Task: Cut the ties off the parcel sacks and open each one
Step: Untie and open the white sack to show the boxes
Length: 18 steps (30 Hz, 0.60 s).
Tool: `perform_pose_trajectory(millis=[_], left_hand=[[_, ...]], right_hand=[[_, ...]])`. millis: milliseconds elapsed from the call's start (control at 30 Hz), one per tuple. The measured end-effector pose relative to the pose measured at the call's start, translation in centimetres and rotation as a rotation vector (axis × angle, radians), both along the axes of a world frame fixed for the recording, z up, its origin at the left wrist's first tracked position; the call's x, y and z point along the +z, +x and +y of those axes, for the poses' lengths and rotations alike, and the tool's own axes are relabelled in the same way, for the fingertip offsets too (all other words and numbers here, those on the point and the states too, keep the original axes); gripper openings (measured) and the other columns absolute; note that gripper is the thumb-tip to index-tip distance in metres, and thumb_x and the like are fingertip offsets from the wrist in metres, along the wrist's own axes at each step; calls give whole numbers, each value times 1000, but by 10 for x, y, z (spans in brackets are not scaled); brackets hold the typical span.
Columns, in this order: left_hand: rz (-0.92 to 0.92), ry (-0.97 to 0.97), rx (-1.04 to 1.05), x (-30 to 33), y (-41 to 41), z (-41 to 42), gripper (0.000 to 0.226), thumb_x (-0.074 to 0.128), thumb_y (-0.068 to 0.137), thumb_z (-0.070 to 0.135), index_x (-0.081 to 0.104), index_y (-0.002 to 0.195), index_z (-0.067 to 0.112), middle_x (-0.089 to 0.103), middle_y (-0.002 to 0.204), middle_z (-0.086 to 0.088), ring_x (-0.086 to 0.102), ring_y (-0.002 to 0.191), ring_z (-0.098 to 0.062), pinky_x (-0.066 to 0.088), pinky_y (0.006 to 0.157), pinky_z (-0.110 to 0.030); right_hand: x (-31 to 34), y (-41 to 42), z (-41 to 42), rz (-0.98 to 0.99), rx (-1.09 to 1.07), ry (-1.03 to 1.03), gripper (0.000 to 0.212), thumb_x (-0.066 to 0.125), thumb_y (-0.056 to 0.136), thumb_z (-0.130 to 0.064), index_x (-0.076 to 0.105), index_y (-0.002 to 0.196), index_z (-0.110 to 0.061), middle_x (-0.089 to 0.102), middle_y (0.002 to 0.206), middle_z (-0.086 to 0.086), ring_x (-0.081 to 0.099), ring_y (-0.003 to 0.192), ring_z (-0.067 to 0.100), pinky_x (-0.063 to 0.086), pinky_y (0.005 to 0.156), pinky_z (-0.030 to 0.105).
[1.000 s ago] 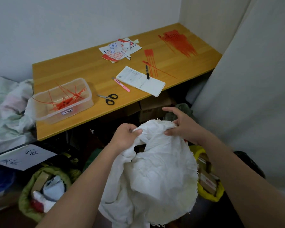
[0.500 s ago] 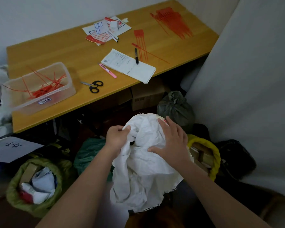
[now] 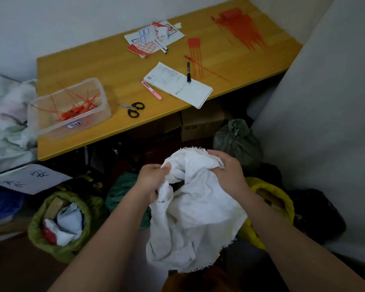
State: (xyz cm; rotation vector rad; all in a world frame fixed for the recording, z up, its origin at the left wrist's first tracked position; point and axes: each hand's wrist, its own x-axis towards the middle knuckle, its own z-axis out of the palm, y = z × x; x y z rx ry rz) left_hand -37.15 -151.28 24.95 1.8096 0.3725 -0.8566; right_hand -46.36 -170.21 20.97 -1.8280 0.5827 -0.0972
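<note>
1. White sack [image 3: 195,209]: held in front of me, below the near edge of the wooden table [image 3: 118,60], hanging crumpled from both my hands, frayed hem at the bottom.
2. My left hand [image 3: 153,179]: fingers curled, bunching the cloth at the sack's upper left.
3. My right hand [image 3: 228,170]: fingers curled over the upper right rim, gripping the fabric there.
4. Scissors [image 3: 133,108]: lying flat on the table, near its front edge, touched by neither hand.
5. Clear plastic tub [image 3: 70,106]: on the table left of the scissors, holding cut red ties [image 3: 76,108].
6. Green sack [image 3: 57,226]: on the floor to my left, mouth open, parcels visible inside.
7. Yellow sack [image 3: 270,199]: on the floor just behind my right wrist, mouth open.
8. Dark green sack [image 3: 237,140]: beside the table, neck gathered closed.
</note>
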Motion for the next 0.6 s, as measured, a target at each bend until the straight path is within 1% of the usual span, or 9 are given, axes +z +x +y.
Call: perform_pose_trajectory(millis=[67, 167, 233, 333, 367, 467, 500, 533, 600], left_hand=[[-10, 0, 36, 5, 1, 0, 18, 62, 93, 26, 61, 88, 9, 55, 85, -15, 51, 77, -27, 42, 66, -36], [-32, -22, 66, 15, 5, 1, 16, 62, 93, 27, 59, 89, 12, 53, 87, -10, 48, 77, -25, 39, 66, -35], [-51, -33, 77, 25, 10, 3, 14, 62, 92, 29, 56, 88, 16, 50, 89, -7, 45, 77, -25, 37, 67, -37], [-92, -44, 104, 39, 15, 8, 15, 63, 91, 30, 53, 88, 19, 48, 89, -7, 42, 77, -26, 32, 68, -39], [-106, -49, 112, 42, 16, 10, 15, 63, 91, 30, 53, 88, 19, 48, 90, -7, 41, 78, -26, 32, 69, -39], [-152, -34, 154, 49, 17, 15, 16, 63, 91, 30, 53, 87, 18, 48, 88, -7, 40, 75, -26, 30, 65, -38], [-161, -24, 175, 50, 17, 16, 16, 63, 91, 31, 53, 87, 18, 47, 87, -7, 39, 74, -26, 30, 64, -38], [-167, -16, 197, 51, 16, 17, 17, 63, 91, 31, 53, 86, 18, 47, 85, -7, 38, 72, -26, 31, 63, -37], [-183, -3, 241, 52, 17, 17, 19, 64, 90, 31, 54, 83, 16, 46, 82, -9, 38, 67, -26, 31, 59, -34]], right_hand=[[17, 14, -5, -46, 44, -28, 39, 59, 88, 4, 63, 124, -12, 63, 118, -3, 57, 109, 9, 39, 87, 2], [38, 30, -9, -102, 74, -57, 41, 59, 87, 6, 64, 123, -11, 62, 113, -7, 56, 106, 6, 38, 83, -2], [50, 39, -12, -138, 78, -69, 42, 61, 85, 8, 65, 122, -11, 62, 112, -9, 57, 105, 5, 40, 85, 1], [66, 52, -15, -184, 115, -94, 42, 63, 85, 7, 65, 123, -11, 63, 111, -9, 59, 106, 7, 45, 90, 13], [70, 57, -16, -199, 133, -98, 42, 63, 85, 8, 64, 123, -10, 63, 112, -8, 59, 106, 8, 46, 91, 15], [80, 67, -16, -228, 174, -93, 44, 62, 84, 10, 64, 123, -9, 63, 113, -8, 58, 104, 1, 43, 87, 5], [83, 70, -17, -231, 181, -97, 45, 60, 84, 11, 64, 124, -10, 64, 114, -7, 58, 104, -1, 42, 87, 5], [84, 72, -19, -231, 185, -96, 45, 59, 84, 11, 64, 124, -10, 64, 115, -6, 59, 105, 0, 44, 89, 8], [87, 77, -22, -230, 191, -89, 46, 57, 85, 11, 63, 125, -10, 64, 117, -4, 60, 111, 8, 47, 96, 19]])
